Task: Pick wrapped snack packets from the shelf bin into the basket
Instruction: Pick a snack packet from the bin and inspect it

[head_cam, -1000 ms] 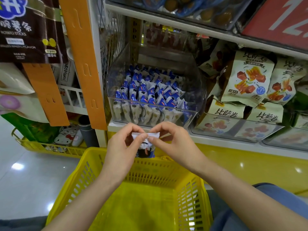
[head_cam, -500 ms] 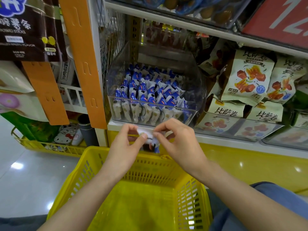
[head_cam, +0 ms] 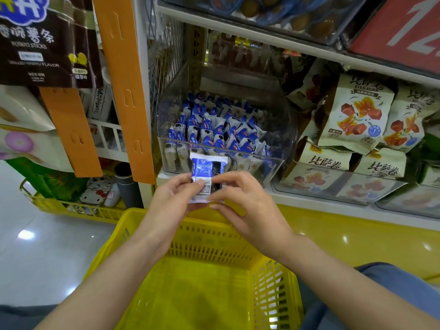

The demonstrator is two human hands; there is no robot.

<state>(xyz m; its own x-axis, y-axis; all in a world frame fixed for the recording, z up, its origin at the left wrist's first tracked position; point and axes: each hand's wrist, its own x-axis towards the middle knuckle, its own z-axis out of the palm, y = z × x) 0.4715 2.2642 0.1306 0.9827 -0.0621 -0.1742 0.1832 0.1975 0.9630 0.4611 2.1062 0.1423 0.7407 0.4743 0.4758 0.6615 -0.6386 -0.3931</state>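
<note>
The yellow basket [head_cam: 197, 294] waits directly below, so whatever is let go should fall in. Over its far rim the left hand [head_cam: 175, 198] and right hand [head_cam: 245, 206] both pinch one blue-and-white snack packet [head_cam: 206, 177], barcode up, likely to check it. Beyond, the clear shelf bin [head_cam: 283, 148] holds more.

Both forearms [head_cam: 114, 275] are stretched forward and angled inward, and a packet [head_cam: 207, 171] is pinched upright between the curled fingers and thumbs of the left hand [head_cam: 173, 201] and the right hand [head_cam: 247, 208].
</note>
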